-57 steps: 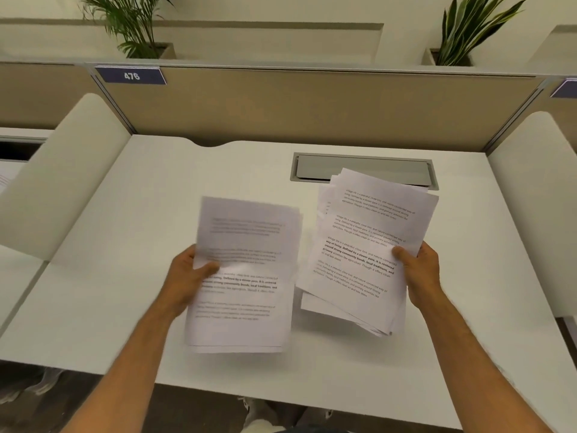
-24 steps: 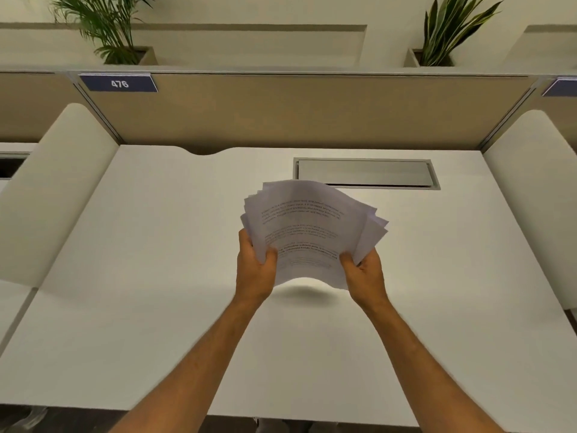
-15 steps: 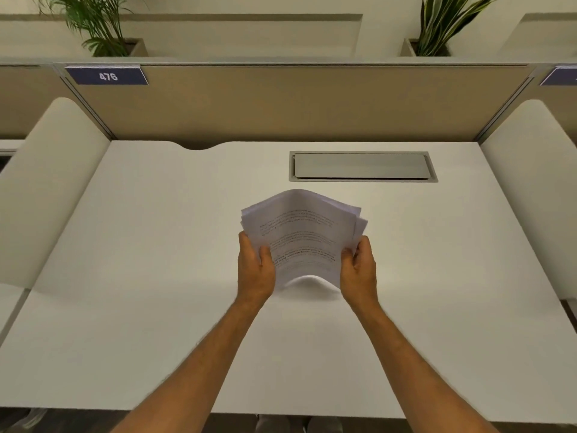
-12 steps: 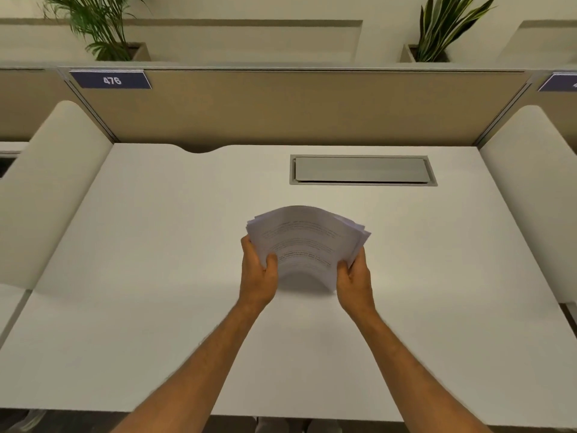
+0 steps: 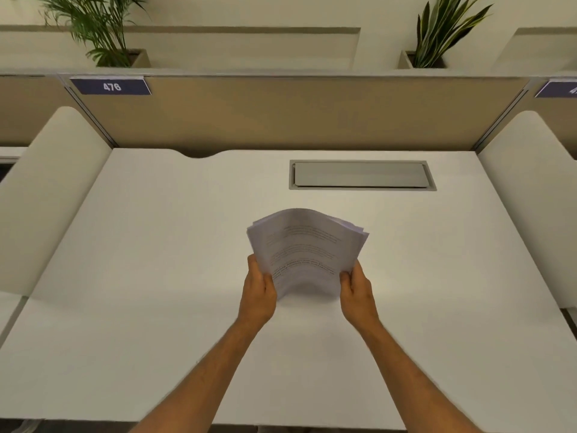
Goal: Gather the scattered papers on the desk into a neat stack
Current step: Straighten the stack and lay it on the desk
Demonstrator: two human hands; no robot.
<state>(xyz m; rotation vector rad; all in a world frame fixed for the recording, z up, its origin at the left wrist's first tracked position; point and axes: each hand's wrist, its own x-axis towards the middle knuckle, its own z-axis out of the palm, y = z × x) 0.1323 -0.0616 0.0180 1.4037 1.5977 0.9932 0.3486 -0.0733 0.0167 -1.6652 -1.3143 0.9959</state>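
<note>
A single bundle of printed white papers stands nearly upright on its lower edge on the white desk, near the middle. The sheets bow outward and their top edges fan slightly unevenly. My left hand grips the bundle's lower left side. My right hand grips its lower right side. No loose sheets lie elsewhere on the desk.
A grey cable hatch is set into the desk behind the papers. A tan partition with a "476" label closes the back. Rounded white dividers flank the desk. Two potted plants stand on the ledge.
Two separate handfuls of sheets were brought together into one bundle. Since then both hands have squeezed its sides and lowered its bottom edge to the desk, and the edges look more even.
</note>
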